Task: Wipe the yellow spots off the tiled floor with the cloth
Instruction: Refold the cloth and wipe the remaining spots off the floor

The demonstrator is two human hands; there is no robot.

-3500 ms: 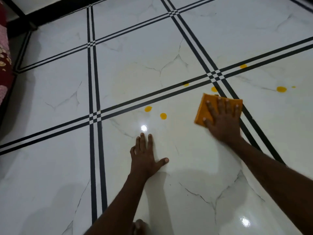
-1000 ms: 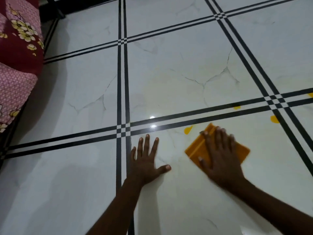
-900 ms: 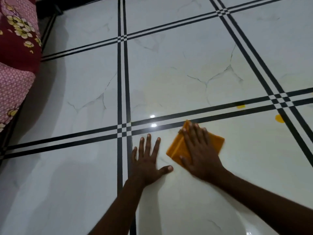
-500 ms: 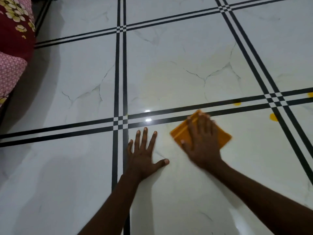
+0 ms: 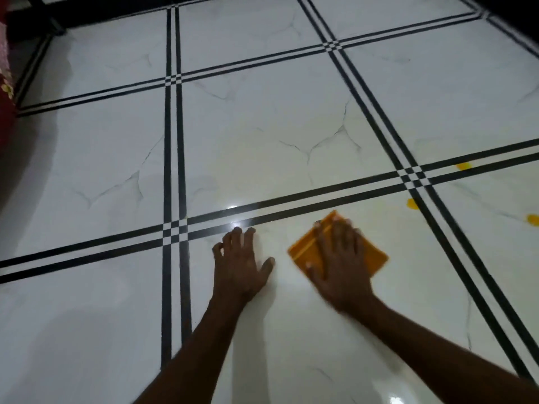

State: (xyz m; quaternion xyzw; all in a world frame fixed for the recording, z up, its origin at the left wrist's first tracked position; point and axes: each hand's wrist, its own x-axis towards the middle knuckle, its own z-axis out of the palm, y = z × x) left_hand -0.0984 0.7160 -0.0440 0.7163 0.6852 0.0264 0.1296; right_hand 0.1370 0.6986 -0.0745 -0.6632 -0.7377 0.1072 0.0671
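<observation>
A red patterned fabric (image 5: 5, 83) lay at the left edge of the glossy white tiled floor with black double lines (image 5: 262, 126), and three yellow spots (image 5: 413, 204) remained at the right. The right hand (image 5: 341, 266) pressed flat, fingers spread, on the folded orange cloth (image 5: 303, 249). Just beside it, the left hand (image 5: 240, 263) rested flat on the tile, holding nothing.
</observation>
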